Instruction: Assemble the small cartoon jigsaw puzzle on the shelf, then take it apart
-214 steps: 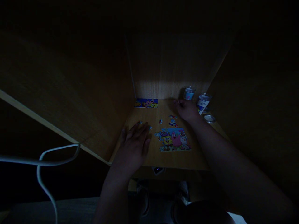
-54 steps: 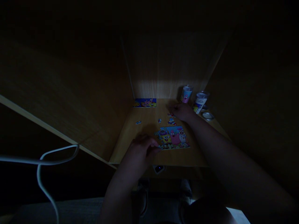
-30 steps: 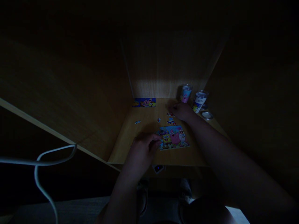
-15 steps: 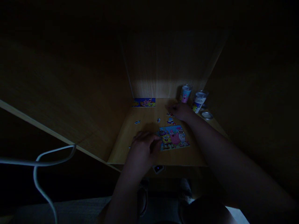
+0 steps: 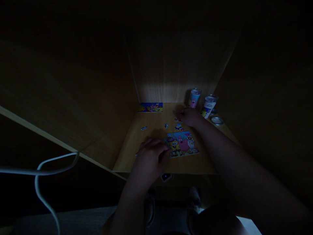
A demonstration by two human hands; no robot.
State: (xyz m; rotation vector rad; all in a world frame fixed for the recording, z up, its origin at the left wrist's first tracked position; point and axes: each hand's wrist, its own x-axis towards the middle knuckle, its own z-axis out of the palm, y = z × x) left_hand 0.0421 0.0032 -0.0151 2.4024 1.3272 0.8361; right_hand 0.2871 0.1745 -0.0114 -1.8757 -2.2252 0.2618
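Observation:
A cartoon jigsaw puzzle (image 5: 183,145) lies on a wooden surface, its picture mostly joined together. At its left edge, my left hand (image 5: 152,153) brings thumb and forefinger together. Whatever sits between those tips is too dark to make out, and the hand hides the puzzle's left border. My right hand (image 5: 189,116) is farther back, fingers curled low over the surface. Beside and below it are loose puzzle pieces (image 5: 179,126); its fingertips are in shadow. A single piece (image 5: 166,126) lies between the hands, with a few more pieces (image 5: 144,128) to the left.
Two cartoon-printed cans (image 5: 194,99) (image 5: 208,107) stand at the back right, with round lids (image 5: 216,121) beside them. A second puzzle picture (image 5: 150,107) lies against the back panel. Wooden walls enclose both sides. A white cable (image 5: 44,199) hangs at the left.
My left hand has shifted very slightly right along with the puzzle. My right hand has hardly moved.

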